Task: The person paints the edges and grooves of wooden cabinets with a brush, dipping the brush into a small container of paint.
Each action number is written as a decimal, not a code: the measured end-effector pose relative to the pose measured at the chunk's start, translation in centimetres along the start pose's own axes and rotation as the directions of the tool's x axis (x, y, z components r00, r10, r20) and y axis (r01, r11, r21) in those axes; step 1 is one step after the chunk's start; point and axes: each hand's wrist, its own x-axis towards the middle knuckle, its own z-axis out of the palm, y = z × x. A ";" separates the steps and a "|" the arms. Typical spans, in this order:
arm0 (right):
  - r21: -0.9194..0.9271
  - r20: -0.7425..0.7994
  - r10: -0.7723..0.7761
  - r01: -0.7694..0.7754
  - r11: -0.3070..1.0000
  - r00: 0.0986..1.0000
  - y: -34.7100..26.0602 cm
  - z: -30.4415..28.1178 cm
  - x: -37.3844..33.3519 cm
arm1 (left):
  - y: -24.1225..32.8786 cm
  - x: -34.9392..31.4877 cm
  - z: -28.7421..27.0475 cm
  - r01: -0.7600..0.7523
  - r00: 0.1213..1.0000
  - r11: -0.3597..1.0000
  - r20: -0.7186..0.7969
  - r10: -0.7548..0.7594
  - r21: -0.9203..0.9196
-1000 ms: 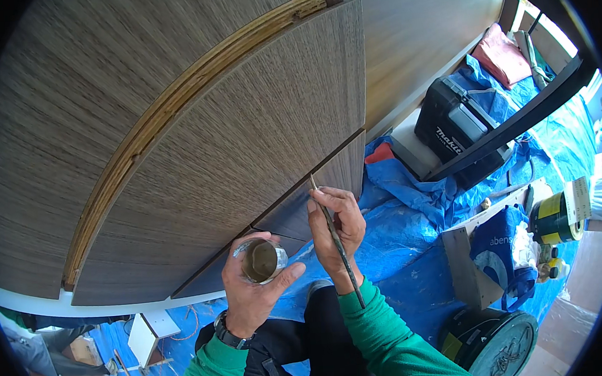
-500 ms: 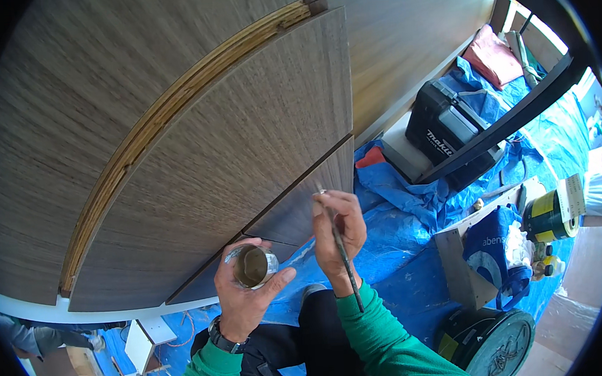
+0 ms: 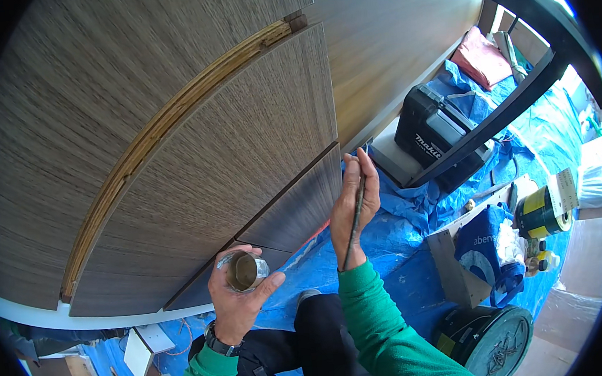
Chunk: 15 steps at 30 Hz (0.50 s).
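Note:
My left hand [image 3: 234,304] is wrapped round a small clear cup [image 3: 260,269] with brown paint inside. White smears mark the cup's outside. Between the fingers and thumb of my right hand [image 3: 345,220] is a thin, dark-handled brush [image 3: 356,227], its handle slanting down along the wrist. Its tip points up beside the right edge of the wood-grain panel [image 3: 243,150]; I cannot tell whether it touches anything. The left fingers are close to the panel's lower edge, by a dark horizontal joint.
A curved gap with raw wood [image 3: 166,124] crosses the panelling. Blue sheeting [image 3: 406,271] covers the floor. At right are a black tool case [image 3: 428,121], a dark metal bar [image 3: 496,117], a blue bag [image 3: 480,246], a green-and-yellow tin [image 3: 540,215] and a lidded bucket [image 3: 500,348].
My right hand has moved up and to the right with the brush, toward the panel's right edge. The left hand keeps the cup in nearly the same place. The view has shifted slightly.

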 end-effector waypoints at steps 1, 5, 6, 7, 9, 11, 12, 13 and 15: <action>0.017 0.000 -0.005 0.005 1.000 1.000 0.6 0.2 0.1 | 0.0 0.0 0.1 0.002 1.000 1.000 0.002 -0.002 -0.005; -0.115 0.017 -0.055 0.057 0.992 0.998 0.6 1.2 0.5 | -0.1 0.0 0.1 -0.023 1.000 1.000 -0.003 0.023 0.008; -0.177 0.019 -0.083 0.085 0.981 0.996 0.4 1.5 0.4 | -0.1 -0.1 0.0 -0.020 1.000 1.000 -0.002 0.020 0.009; -0.153 0.044 -0.056 0.062 0.986 0.997 0.3 1.8 0.3 | -0.1 -0.1 0.0 -0.018 1.000 1.000 -0.002 0.018 0.010; -0.174 0.031 -0.078 0.083 0.981 0.996 1.0 2.2 -0.2 | -0.1 -0.1 0.0 -0.020 1.000 1.000 -0.002 0.020 0.009; -0.183 0.029 -0.088 0.092 0.979 0.996 1.9 2.2 -0.4 | -0.2 0.0 0.1 -0.016 1.000 1.000 0.003 0.016 -0.001; -0.154 0.020 -0.078 0.080 0.985 0.997 1.9 2.5 -0.6 | -0.3 0.0 0.0 -0.010 1.000 1.000 0.001 0.010 -0.001; -0.125 0.011 -0.068 0.069 0.990 0.998 1.8 2.7 -0.7 | -0.4 0.0 -0.1 -0.005 1.000 1.000 -0.001 0.005 -0.001; -0.088 -0.004 -0.056 0.055 0.995 0.998 1.8 3.0 -0.7 | -0.3 -0.1 -0.1 -0.003 1.000 1.000 -0.005 0.003 -0.005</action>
